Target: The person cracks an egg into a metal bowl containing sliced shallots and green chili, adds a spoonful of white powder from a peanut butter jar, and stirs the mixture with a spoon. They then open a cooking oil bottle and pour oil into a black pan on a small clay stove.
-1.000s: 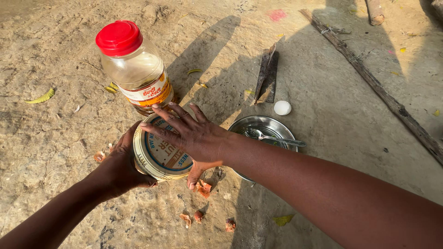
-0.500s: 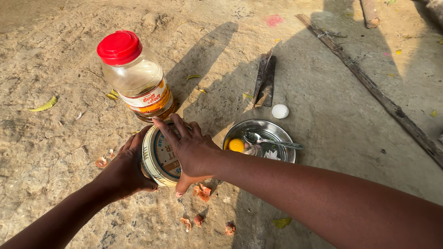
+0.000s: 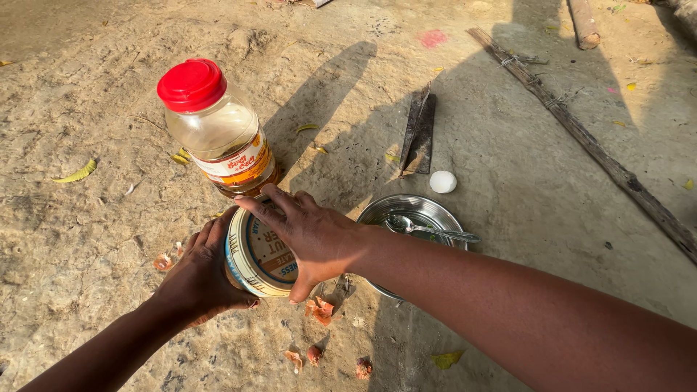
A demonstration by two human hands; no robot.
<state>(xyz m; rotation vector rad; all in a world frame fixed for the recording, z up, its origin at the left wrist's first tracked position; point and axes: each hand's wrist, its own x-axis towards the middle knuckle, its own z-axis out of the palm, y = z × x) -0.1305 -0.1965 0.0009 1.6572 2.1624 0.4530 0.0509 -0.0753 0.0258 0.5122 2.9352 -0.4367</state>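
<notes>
Both hands on the tin: lid-working step.

Your left hand (image 3: 200, 272) wraps the side of the round tin (image 3: 258, 254), tilted just above the dirt ground (image 3: 87, 232), while your right hand (image 3: 305, 236) spreads over its lid, fingers clamped on the rim. So both grips are closed on the tin, which sits just in front of the red-capped jar (image 3: 218, 127) and beside the steel bowl (image 3: 435, 214) holding a spoon (image 3: 432, 231). Judging from this, the lid needs a firm twist or pry next, with the left hand bracing steady.
</notes>
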